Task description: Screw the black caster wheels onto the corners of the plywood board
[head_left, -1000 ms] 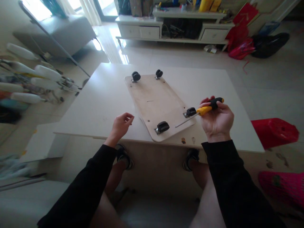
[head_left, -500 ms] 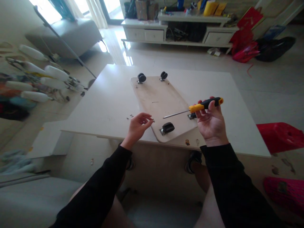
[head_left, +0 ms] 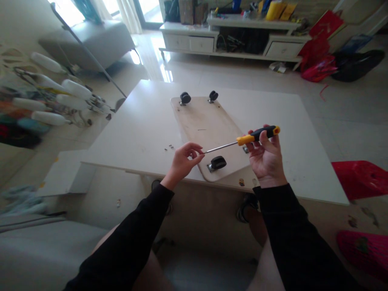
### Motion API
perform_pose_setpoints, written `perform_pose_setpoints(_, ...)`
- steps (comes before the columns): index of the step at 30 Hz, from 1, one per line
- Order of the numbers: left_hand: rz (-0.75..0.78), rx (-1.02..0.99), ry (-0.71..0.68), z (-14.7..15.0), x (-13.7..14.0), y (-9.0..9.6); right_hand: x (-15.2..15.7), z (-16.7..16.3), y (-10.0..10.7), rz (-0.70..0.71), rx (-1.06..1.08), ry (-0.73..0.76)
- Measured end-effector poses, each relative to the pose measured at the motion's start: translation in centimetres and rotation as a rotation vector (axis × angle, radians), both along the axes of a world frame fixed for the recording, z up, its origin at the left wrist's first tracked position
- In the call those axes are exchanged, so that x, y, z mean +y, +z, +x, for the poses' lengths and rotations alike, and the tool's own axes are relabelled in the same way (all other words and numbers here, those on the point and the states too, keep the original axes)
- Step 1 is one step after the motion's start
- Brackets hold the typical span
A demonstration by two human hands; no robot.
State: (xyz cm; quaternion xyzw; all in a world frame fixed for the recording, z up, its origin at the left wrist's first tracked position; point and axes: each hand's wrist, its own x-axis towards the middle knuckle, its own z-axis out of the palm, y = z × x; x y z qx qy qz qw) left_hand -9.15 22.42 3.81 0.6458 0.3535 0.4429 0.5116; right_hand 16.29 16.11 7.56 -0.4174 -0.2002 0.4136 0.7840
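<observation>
My right hand point(head_left: 266, 155) is wrapped round the yellow and black handle of a screwdriver point(head_left: 257, 135), whose shaft points left. The tip meets the pinched thumb and forefinger of my left hand point(head_left: 186, 159), which hold a small screw, mostly hidden by the fingertips. Below them lies a pale wooden board point(head_left: 209, 121) with black casters on its upper face. The near caster point(head_left: 218, 163) sits just under the shaft, two more stand at the far end, and another is largely covered by my right hand. Several small screws point(head_left: 171, 146) lie left of the board.
The board rests on a white table point(head_left: 136, 129), by its near edge. A red plastic stool point(head_left: 360, 180) stands at the table's right. Behind are a white TV cabinet point(head_left: 190, 42) and a grey bench point(head_left: 91, 40). White rollers on a metal frame point(head_left: 75, 89) are at left.
The screwdriver has moved left and slightly down, so its tip now meets the screw at my left fingertips. The view has shifted a little.
</observation>
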Motion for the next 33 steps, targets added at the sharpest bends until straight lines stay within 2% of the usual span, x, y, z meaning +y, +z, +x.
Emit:
perform_pose_setpoints(6, 0.008, 0.012, 0.005, 0.1, -0.1, 0.0, 0.0, 0.3, -0.4, -0.011, -0.094, 0.02)
perform_pose_setpoints(17, 0.117, 0.086, 0.054, -0.1, -0.3, 0.0, 0.0, -0.8, 0.9, -0.031, 0.019, -0.053)
perform_pose_setpoints(24, 0.155, 0.104, 0.071, -0.1, -0.6, -0.1, 0.2, -1.0, 0.5, -0.052, -0.126, -0.104)
perform_pose_setpoints(30, 0.187, 0.099, 0.087, -0.1, -0.4, -0.2, 0.0, -1.1, 0.9, -0.035, -0.017, -0.077)
perform_pose_setpoints(33, 0.176, 0.094, 0.103, 0.0, -0.4, -0.1, 0.0, -1.0, 0.8, -0.031, -0.034, -0.06)
